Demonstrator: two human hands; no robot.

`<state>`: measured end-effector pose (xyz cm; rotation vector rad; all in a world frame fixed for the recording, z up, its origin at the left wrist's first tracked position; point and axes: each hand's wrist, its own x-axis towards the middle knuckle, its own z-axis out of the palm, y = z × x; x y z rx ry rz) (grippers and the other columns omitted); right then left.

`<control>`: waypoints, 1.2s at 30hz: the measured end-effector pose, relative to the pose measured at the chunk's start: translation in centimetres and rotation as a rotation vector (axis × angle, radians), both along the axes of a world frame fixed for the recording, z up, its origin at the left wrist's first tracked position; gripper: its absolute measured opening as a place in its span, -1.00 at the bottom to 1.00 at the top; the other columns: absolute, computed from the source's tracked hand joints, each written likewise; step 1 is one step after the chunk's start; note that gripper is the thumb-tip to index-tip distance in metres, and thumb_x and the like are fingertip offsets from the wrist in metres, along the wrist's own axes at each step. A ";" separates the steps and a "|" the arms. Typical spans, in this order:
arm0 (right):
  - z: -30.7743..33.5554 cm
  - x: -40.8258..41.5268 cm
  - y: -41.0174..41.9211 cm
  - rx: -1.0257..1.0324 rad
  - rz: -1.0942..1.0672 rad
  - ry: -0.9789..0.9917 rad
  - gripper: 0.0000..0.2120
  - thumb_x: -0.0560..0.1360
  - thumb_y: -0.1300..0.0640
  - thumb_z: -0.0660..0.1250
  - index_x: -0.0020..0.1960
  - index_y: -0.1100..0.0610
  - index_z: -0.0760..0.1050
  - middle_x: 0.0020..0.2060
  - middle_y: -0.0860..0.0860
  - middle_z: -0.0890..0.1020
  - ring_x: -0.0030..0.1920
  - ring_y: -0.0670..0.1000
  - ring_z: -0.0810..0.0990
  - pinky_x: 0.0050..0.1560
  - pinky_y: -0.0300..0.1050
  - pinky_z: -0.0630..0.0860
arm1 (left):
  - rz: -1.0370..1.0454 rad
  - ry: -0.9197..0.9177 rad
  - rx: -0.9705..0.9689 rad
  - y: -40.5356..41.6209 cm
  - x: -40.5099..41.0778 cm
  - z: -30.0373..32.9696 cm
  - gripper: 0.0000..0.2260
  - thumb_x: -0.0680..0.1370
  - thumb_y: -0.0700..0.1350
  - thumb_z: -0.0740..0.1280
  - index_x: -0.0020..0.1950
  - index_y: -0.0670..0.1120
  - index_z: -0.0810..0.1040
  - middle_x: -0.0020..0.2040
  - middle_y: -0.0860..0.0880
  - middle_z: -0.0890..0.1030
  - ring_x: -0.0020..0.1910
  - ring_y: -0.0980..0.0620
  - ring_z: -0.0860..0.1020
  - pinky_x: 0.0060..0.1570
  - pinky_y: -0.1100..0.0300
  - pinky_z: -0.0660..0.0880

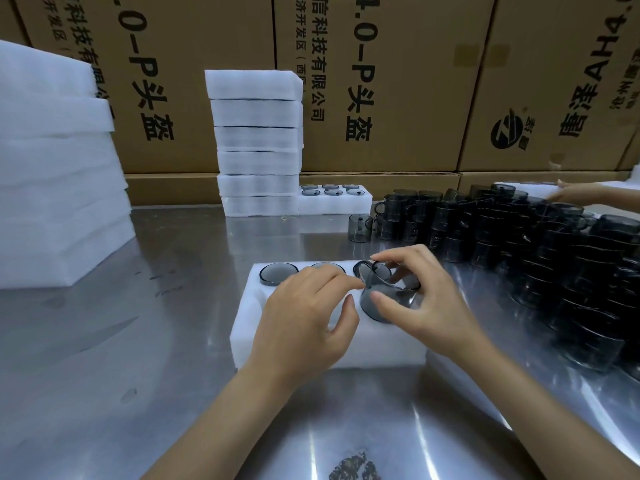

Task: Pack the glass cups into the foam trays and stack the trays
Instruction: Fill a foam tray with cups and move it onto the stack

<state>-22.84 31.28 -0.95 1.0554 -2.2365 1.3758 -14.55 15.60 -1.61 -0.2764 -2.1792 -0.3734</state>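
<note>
Smoky glass cup (388, 299) held by right hand (426, 303), tipped into near-row hole of foam tray (277, 351). Left hand (304, 327) spread flat on tray, holding nothing. Three far holes filled beyond fingers. Packed tray stack (258, 143) done far ahead. Many loose cups (554, 254) left, right of right hand.

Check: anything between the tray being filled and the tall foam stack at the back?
Head view: nothing. Only bare steel table lies between the near tray and the tall stack.
</note>
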 end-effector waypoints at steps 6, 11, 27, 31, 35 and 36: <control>0.0 0.0 -0.2 0.002 -0.014 -0.018 -0.64 0.24 -0.01 0.36 0.04 -0.09 0.53 -0.05 -0.15 0.47 -0.09 -0.14 0.50 -0.10 -0.35 0.42 | 0.005 0.004 -0.002 -0.1 -0.2 -0.2 -0.79 0.47 -0.13 0.23 -0.03 -0.08 0.64 -0.14 0.04 0.63 -0.14 0.01 0.57 -0.21 0.15 0.46; -0.4 -0.2 -0.4 0.052 -0.036 0.006 -0.65 0.26 -0.01 0.37 0.04 -0.10 0.54 -0.05 -0.18 0.46 -0.07 -0.17 0.49 -0.12 -0.44 0.37 | 0.007 0.023 -0.015 -0.2 -0.4 -0.4 -0.80 0.47 -0.13 0.23 -0.03 -0.08 0.63 -0.15 0.03 0.62 -0.16 0.06 0.51 -0.20 0.26 0.39; -0.7 0.4 1.8 0.244 -0.047 0.172 -0.45 0.45 -0.19 0.07 0.43 -0.16 0.27 0.32 -0.39 0.32 0.34 -0.39 0.22 0.33 -0.43 0.12 | -0.096 -0.086 -0.124 0.0 0.0 -0.1 -0.62 0.49 -0.07 0.22 0.25 -0.15 0.57 0.23 -0.01 0.59 0.19 -0.01 0.56 0.17 0.05 0.49; -0.7 0.6 1.7 0.311 -0.100 0.138 -0.52 0.49 -0.08 0.07 0.39 -0.08 0.38 0.31 -0.35 0.33 0.35 -0.38 0.22 0.41 -0.30 0.12 | -0.062 -0.158 -0.131 0.5 0.2 -0.1 -0.62 0.47 -0.02 0.20 0.20 -0.11 0.61 0.18 0.03 0.62 0.14 0.07 0.59 0.15 0.03 0.51; -1.0 0.9 1.9 0.549 -0.113 0.127 -0.47 0.48 -0.12 -0.07 0.44 -0.20 0.25 0.41 -0.35 0.23 0.44 -0.31 0.12 0.44 -0.22 0.01 | -0.043 -0.183 -0.133 0.9 0.0 -0.3 -0.65 0.44 0.02 0.21 0.04 -0.08 0.69 0.02 0.03 0.69 -0.03 0.08 0.65 0.08 0.10 0.52; -1.1 0.9 2.0 0.596 -0.104 0.116 -0.46 0.48 -0.13 -0.10 0.45 -0.21 0.21 0.43 -0.35 0.20 0.45 -0.31 0.08 0.44 -0.22 -0.01 | -0.040 -0.199 -0.146 1.0 0.0 -0.3 -0.66 0.43 0.03 0.22 0.00 -0.07 0.70 -0.03 0.03 0.70 -0.08 0.08 0.66 0.04 0.14 0.53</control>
